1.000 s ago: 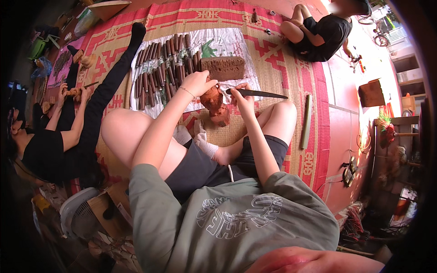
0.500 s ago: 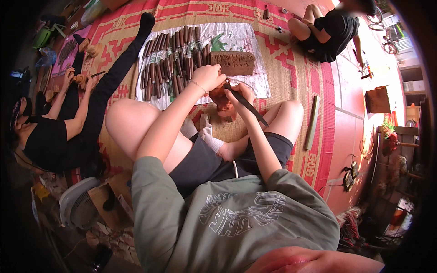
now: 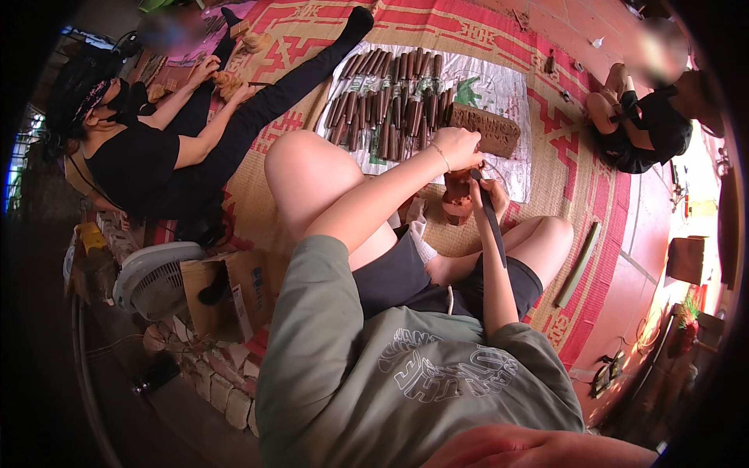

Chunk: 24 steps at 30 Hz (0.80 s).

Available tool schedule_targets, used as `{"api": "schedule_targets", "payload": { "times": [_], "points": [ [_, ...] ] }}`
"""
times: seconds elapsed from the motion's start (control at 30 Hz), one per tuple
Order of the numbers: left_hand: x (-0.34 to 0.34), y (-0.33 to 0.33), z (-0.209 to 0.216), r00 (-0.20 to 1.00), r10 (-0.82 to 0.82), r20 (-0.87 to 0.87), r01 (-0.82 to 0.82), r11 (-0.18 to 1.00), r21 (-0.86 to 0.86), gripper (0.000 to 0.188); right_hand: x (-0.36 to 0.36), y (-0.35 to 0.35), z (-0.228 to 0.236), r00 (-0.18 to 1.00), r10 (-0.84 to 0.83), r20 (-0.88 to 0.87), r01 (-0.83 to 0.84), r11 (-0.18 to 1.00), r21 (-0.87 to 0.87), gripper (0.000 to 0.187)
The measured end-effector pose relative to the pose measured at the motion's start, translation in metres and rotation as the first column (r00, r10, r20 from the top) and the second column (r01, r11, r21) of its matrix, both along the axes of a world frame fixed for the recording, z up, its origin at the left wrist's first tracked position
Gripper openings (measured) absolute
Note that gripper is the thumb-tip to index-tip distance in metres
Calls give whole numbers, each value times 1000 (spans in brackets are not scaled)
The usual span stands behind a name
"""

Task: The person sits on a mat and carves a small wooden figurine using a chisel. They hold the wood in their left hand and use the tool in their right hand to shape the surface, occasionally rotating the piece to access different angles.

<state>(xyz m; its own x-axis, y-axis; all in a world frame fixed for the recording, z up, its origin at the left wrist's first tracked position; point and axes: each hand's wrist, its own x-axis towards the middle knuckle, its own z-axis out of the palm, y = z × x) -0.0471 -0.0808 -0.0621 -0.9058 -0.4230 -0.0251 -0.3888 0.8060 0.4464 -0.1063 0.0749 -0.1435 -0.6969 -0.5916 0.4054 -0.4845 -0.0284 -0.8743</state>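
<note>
From the head cam I can see the left hand [image 3: 456, 148] clamped on the far end of a reddish carving [image 3: 456, 207], just near of a brown block [image 3: 490, 132]. The right hand [image 3: 493, 193] is gripping a long dark tool [image 3: 495, 230] at the carving's right; can't tell if they touch. Wooden handles [image 3: 388, 105] lie in rows, far left.

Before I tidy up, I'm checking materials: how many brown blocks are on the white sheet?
1: the brown block is on the white sheet, right of the rows of wooden handles, beside the left hand. Smaller ones could be hidden.
</note>
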Motion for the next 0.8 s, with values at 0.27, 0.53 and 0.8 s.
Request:
{"api": "schedule_targets", "payload": {
  "times": [0.27, 0.53, 0.8],
  "points": [
    [-5, 0, -5, 1000, -16, -5, 16, 999, -27, 31, 8, 3, 10, 969, -38, -242, 40, 999, 2, 17],
    [-8, -7, -18, 997, 4, 82, 0, 999, -43, 36, 4, 8, -1, 996, 6, -87, -9, 999, -43, 20],
    [-4, -8, -14, 994, 19, 107, -13, 998, -57, 34, 9, 15, -13, 991, 33, -128, -26, 998, 58, 19]
  ]
}}
